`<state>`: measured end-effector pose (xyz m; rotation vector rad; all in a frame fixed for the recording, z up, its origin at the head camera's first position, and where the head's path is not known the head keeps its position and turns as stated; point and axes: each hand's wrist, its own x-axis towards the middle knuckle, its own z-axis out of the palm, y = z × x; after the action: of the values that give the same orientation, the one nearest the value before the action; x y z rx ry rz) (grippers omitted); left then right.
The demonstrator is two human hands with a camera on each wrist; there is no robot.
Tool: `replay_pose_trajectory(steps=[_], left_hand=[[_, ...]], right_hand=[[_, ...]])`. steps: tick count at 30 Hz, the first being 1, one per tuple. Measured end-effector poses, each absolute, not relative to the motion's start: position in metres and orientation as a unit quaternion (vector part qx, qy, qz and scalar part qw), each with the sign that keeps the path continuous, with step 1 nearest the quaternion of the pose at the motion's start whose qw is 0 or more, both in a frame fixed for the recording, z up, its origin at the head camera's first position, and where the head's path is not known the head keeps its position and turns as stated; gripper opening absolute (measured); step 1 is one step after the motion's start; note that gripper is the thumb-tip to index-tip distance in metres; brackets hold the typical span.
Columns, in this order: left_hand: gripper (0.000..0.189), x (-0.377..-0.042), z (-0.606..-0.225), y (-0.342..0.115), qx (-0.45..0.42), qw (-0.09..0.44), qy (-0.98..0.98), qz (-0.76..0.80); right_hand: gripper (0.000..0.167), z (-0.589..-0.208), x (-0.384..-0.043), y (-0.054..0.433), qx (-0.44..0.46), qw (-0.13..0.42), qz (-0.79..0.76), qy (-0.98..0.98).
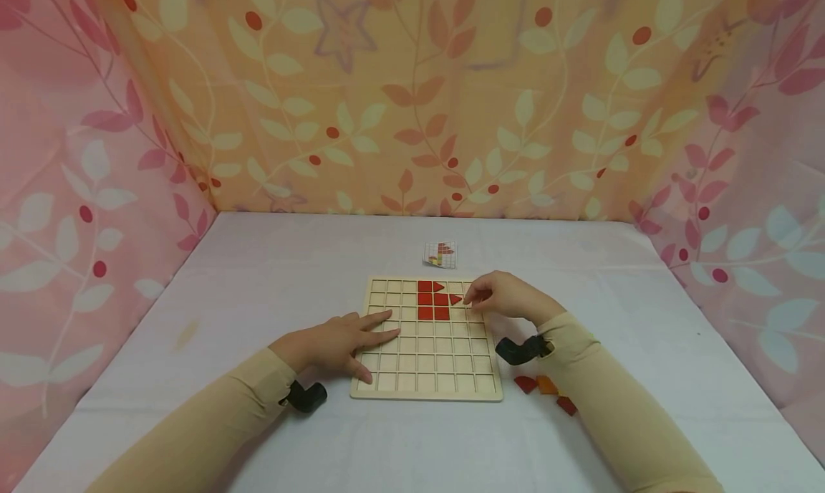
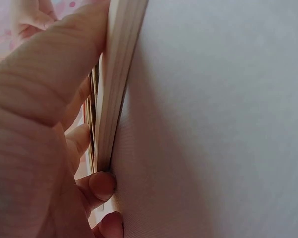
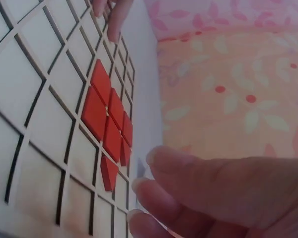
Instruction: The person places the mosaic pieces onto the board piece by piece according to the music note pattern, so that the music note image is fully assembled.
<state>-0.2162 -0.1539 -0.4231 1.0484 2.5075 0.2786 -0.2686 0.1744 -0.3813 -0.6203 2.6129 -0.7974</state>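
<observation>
Beige sleeves, the left sleeve [image 1: 200, 425] and the right sleeve [image 1: 634, 403], come in from the near side, a black device at each wrist: one by the left [image 1: 307, 398], one by the right [image 1: 515, 350]. Between them the board [image 1: 427, 364] lies flat on the white table [image 1: 412, 450]. On it, toward the far edge, sit five red squares [image 1: 441, 312] and two red triangles: the far triangle [image 1: 438, 287] in the first row, the right triangle [image 1: 455, 299] in the second.

Thumb and fingertips of the right hand [image 1: 512, 296] are bent, with a small gap between them, just beside the right triangle; the right wrist view shows nothing between them. Fingers of the left hand [image 1: 329, 342] are spread, two reaching onto the grid from the left edge, the thumb lower down on that edge.

Grid cells run from the red squares to the near edge. Beyond the far edge lies the card [image 1: 441, 254], apart from the board. Off the right edge, near the right sleeve, are loose pieces [image 1: 546, 385], red and orange. White tabletop reaches out on both sides toward the pink curtain [image 1: 58, 192].
</observation>
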Motion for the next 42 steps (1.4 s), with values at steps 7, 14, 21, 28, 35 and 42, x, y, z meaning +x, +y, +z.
replay_pose_trajectory(steps=[7,14,21,28,35,42], left_hand=[[0.087,-0.216,-0.422,-0.155,0.375,0.200,0.900,0.099],[0.087,-0.216,-0.422,-0.154,0.372,0.206,0.900,0.100],[0.088,-0.216,-0.423,-0.154,0.376,0.200,0.900,0.094],[0.088,-0.215,-0.423,-0.154,0.375,0.199,0.901,0.093],[0.088,-0.215,-0.423,-0.153,0.374,0.205,0.899,0.098],[0.087,-0.216,-0.424,-0.154,0.376,0.197,0.901,0.094]], right_hand=[[0.010,-0.376,-0.261,0.203,-0.202,0.182,-0.286,0.919],[0.010,-0.376,-0.251,0.236,-0.168,0.194,-0.282,0.925],[0.007,-0.380,-0.237,0.270,-0.146,0.206,-0.286,0.924],[0.006,-0.394,-0.221,0.294,-0.114,0.233,-0.300,0.918],[0.010,-0.404,-0.208,0.304,-0.105,0.256,-0.309,0.910],[0.016,-0.406,-0.201,0.301,-0.099,0.261,-0.308,0.910]])
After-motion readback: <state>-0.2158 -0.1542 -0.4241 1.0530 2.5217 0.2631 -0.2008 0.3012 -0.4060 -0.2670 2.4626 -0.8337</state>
